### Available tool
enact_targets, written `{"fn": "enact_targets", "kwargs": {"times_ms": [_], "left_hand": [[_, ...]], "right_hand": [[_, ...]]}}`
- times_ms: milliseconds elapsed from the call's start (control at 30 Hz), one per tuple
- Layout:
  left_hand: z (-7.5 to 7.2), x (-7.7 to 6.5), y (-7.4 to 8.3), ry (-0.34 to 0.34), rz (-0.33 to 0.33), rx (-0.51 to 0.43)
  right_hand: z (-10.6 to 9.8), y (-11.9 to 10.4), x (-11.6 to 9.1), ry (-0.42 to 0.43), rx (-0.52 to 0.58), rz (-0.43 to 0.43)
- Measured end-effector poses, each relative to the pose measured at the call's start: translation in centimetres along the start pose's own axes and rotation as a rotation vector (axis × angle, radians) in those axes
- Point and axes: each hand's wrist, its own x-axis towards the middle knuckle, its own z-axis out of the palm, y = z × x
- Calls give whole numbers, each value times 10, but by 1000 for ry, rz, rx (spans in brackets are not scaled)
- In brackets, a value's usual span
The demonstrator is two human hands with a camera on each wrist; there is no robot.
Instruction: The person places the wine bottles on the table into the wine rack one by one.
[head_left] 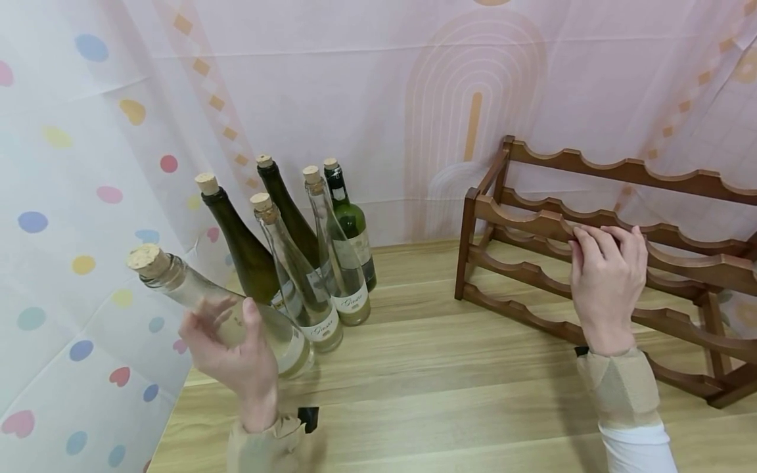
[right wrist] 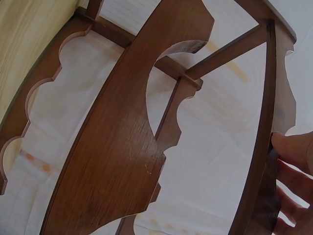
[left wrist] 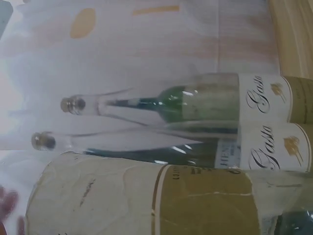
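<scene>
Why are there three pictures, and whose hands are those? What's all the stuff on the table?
There's no robot: the left hand and right hand are a person's own bare hands. The wide picture comes from a camera on the person's head, looking forward and down. The other two come from wrist cameras: the left one sees bottles sideways, the right one sees a wooden rack close up. On the table are six bottles with corks, and the rack. The right hand holds the rack's top front rail. The left hand is at the nearest bottle; I can't tell whether it grips it.
</scene>
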Motion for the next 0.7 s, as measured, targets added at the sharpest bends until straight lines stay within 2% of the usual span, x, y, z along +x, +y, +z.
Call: {"fn": "enact_targets", "kwargs": {"times_ms": [267,467,700], "left_hand": [[6,-9,17,-49,29,-103],[14,-17,20,-89,-7,-248],[23,-29,20,-96,-4,-390]], "right_hand": [[-4,-7,-2,-9,27,26],[-6,-24,-6,-22,71,5],[-1,-46,-14,-108,173,-47]]}}
